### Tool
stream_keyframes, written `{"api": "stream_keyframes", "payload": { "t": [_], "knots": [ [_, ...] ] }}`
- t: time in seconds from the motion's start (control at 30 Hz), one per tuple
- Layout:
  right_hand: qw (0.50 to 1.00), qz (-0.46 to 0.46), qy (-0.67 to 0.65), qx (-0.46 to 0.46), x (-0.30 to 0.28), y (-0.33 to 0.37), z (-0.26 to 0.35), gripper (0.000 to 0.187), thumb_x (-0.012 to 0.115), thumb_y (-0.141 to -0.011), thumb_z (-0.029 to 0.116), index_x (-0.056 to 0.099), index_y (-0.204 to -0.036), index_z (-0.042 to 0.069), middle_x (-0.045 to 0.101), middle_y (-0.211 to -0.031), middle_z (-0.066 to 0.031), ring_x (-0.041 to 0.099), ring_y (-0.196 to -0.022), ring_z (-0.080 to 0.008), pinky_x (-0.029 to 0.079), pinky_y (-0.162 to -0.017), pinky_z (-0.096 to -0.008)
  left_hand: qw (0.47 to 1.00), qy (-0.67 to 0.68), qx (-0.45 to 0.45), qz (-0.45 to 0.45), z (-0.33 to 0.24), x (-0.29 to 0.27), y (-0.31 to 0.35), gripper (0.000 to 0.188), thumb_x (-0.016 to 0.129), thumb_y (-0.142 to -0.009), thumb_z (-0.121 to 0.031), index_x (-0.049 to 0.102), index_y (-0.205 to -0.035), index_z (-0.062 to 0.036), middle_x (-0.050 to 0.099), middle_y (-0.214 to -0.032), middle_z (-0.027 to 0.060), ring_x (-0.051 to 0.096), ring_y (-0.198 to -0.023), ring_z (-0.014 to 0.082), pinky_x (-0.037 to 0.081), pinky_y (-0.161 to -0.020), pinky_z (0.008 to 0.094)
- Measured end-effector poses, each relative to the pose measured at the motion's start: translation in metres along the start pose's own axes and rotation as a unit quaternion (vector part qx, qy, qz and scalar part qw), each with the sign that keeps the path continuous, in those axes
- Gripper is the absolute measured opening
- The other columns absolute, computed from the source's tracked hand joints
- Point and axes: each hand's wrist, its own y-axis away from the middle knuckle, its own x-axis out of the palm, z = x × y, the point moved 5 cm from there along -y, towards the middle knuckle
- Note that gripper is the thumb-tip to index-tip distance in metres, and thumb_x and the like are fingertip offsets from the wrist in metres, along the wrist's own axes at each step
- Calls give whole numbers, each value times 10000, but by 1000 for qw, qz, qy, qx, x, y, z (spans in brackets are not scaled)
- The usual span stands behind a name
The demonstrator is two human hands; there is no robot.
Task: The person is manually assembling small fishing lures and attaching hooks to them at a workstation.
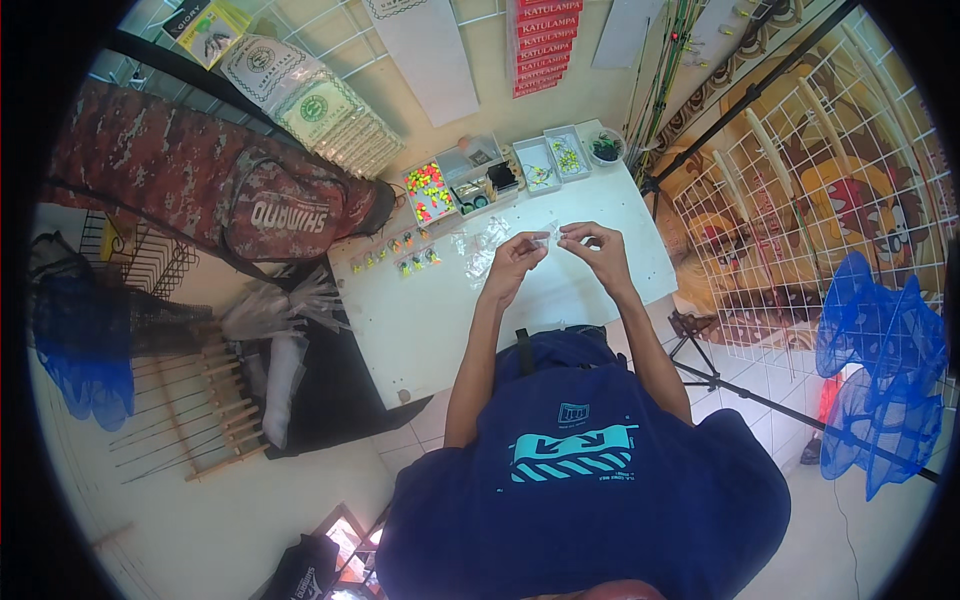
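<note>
Above the white table point(400, 340), a small clear plastic bag point(553, 236) is stretched between my two hands. My left hand point(518, 262) pinches its left side, thumb against fingers. On the other side my right hand point(600, 257) grips it between thumb and fingertips. Whether anything is inside the bag is too small to tell. Left of my hands lie loose clear plastic bags point(480, 245). Farther left are several small filled packets point(418, 262) with bright orange, yellow and dark pieces in them.
Along the table's back stand a tray of red and yellow beads or floats point(430, 193), a box of dark items point(487, 187), two white trays point(566, 155) with yellow-green pieces and a round tub point(606, 147). A camouflage bag point(270, 205) hangs left; blue nets point(880, 370) hang right.
</note>
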Motion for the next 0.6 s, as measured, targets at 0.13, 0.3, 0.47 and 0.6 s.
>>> {"api": "stream_keyframes", "payload": {
  "t": [0.13, 0.3, 0.47, 0.6],
  "knots": [
    [999, 9, -40, 27, 1, 1, -5, 139, 768, -778, 172, 732, -842, 54, 715, -965, -46, 606, -792, -85, 411, -716, -268, 1000, -18, 12, 8, -7, 4, 3, 294, 695, -863, -92, 639, -1144, -27, 623, -900, -1, 546, -837, 70, 435, -797, 227],
    [999, 25, -27, 27, -1, 1, -2, 136, 770, -779, 171, 733, -828, 50, 713, -956, -58, 624, -827, -110, 421, -729, -276, 999, -53, 11, 10, -12, 5, 4, 278, 693, -861, -88, 651, -1133, -50, 610, -895, -3, 542, -858, 77, 430, -801, 242],
    [999, 29, -25, 22, -1, 3, -2, 144, 773, -774, 162, 737, -833, 36, 720, -909, -65, 632, -787, -111, 452, -718, -273, 998, -52, 19, 20, -14, 6, 4, 266, 704, -857, -93, 654, -1113, -40, 625, -904, 10, 554, -856, 75, 442, -815, 239],
    [997, 30, 34, 63, -3, 4, -1, 157, 773, -771, 152, 739, -843, 17, 714, -776, -59, 630, -695, -96, 478, -657, -247, 994, -100, 18, 28, -17, 2, 5, 298, 713, -851, -104, 644, -1136, -52, 622, -876, 0, 543, -814, 58, 434, -749, 219]
  ]
}}
